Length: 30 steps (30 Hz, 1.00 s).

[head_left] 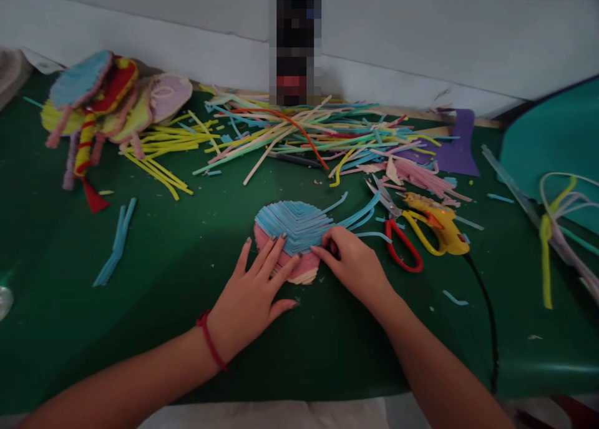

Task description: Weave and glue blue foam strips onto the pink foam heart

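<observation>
A round piece (294, 223) covered in blue and pink pipe cleaners lies on the green tabletop, its blue rows meeting in a V. My left hand (257, 285) rests with spread fingers on its pink lower part. At its right edge, the fingertips of my right hand (350, 260) are pinched on a blue pipe cleaner; the exact grip is partly hidden by the fingers. Several loose blue pipe cleaner ends (358, 215) stick out to the right past that hand. Just beyond them are scissors with red handles (397, 235), blades apart.
A yellow glue gun (437, 223) lies right of the scissors, its black cord (489, 310) running toward the front edge. Piled pipe cleaners (299, 129) stretch along the back. Finished-looking fuzzy round pieces (79, 85) sit back left. Two folded blue pipe cleaners (116, 241) lie at left.
</observation>
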{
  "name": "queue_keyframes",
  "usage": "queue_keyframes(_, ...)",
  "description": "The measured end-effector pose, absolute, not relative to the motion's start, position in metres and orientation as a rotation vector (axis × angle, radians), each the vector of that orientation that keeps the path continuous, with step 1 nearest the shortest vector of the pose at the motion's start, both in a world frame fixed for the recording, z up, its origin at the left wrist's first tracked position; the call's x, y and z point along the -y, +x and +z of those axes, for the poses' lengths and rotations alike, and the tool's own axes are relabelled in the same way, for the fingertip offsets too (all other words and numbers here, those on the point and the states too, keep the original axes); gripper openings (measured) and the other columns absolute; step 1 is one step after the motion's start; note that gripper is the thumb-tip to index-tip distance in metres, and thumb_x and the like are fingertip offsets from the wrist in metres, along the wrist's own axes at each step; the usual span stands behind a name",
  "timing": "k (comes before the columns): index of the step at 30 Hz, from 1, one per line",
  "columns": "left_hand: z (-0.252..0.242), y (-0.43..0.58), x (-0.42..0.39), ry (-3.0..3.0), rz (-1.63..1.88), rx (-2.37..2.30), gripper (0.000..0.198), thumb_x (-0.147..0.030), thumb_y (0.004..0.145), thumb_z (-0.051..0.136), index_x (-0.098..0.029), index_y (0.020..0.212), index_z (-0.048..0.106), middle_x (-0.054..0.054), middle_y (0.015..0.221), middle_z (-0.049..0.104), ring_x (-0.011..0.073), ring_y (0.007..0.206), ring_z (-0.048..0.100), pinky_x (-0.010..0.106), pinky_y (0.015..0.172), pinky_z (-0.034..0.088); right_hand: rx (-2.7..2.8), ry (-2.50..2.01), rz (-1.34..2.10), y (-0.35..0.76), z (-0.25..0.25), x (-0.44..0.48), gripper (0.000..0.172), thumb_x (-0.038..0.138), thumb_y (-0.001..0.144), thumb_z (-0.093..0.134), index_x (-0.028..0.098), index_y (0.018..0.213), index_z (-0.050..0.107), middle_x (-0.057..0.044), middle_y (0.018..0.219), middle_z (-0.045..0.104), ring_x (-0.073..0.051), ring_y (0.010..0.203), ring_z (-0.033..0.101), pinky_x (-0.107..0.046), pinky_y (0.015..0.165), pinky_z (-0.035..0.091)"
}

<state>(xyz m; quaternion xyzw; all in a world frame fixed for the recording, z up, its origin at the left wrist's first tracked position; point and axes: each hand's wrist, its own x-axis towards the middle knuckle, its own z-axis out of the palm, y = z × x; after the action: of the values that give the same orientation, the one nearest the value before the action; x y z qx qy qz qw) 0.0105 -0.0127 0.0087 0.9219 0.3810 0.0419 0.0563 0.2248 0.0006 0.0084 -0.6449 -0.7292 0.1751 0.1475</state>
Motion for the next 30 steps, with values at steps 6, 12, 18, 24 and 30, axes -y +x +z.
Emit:
queue_keyframes(6, 0.005, 0.012, 0.013, 2.741, 0.100, -1.355, 0.065, -0.058, 0.090, 0.039, -0.019, 0.143, 0.037, 0.016, 0.151, 0.030, 0.0326, 0.139, 0.029, 0.058, 0.109, 0.024, 2.080, -1.854, 0.497, 0.225, 0.007, 0.000, 0.019, 0.035, 0.088, 0.056, 0.022, 0.079, 0.046, 0.001, 0.077, 0.056, -0.014, 0.067, 0.052, -0.024, 0.058, 0.035)
queue_keyframes(12, 0.006, 0.008, 0.006, 2.687, 0.074, -1.523, 0.066, -0.053, 0.089, 0.046, -0.016, 0.143, 0.037, 0.020, 0.150, 0.031, 0.0346, 0.139, 0.027, 0.059, 0.110, 0.022, 2.090, -1.827, 0.493, 0.226, 0.005, 0.001, 0.020, 0.038, 0.090, 0.051, 0.022, 0.079, 0.046, 0.000, 0.078, 0.056, -0.014, 0.067, 0.051, -0.025, 0.058, 0.036)
queue_keyframes(18, 0.007, 0.005, 0.000, 2.672, 0.105, -1.492, 0.063, -0.051, 0.091, 0.044, -0.015, 0.142, 0.038, 0.020, 0.149, 0.033, 0.0338, 0.138, 0.029, 0.058, 0.110, 0.024, 2.087, -1.833, 0.495, 0.225, 0.005, 0.000, 0.020, 0.037, 0.090, 0.051, 0.022, 0.078, 0.046, 0.000, 0.076, 0.055, -0.013, 0.066, 0.050, -0.024, 0.057, 0.035)
queue_keyframes(24, 0.008, 0.005, 0.001, 2.651, 0.137, -1.530, 0.058, -0.046, 0.090, 0.047, -0.017, 0.140, 0.041, 0.020, 0.149, 0.034, 0.0355, 0.137, 0.031, 0.059, 0.109, 0.025, 2.092, -1.837, 0.497, 0.225, 0.005, 0.000, 0.020, 0.036, 0.089, 0.053, 0.022, 0.077, 0.046, 0.001, 0.076, 0.055, -0.013, 0.065, 0.050, -0.024, 0.056, 0.034)
queue_keyframes(30, 0.010, 0.004, -0.001, 2.692, 0.133, -1.523, 0.060, -0.048, 0.088, 0.051, -0.018, 0.140, 0.043, 0.022, 0.143, 0.042, 0.0364, 0.135, 0.034, 0.058, 0.108, 0.027, 2.105, -1.826, 0.477, 0.225, 0.004, 0.000, 0.020, 0.038, 0.090, 0.051, 0.022, 0.078, 0.046, 0.000, 0.076, 0.055, -0.013, 0.065, 0.050, -0.024, 0.057, 0.036)
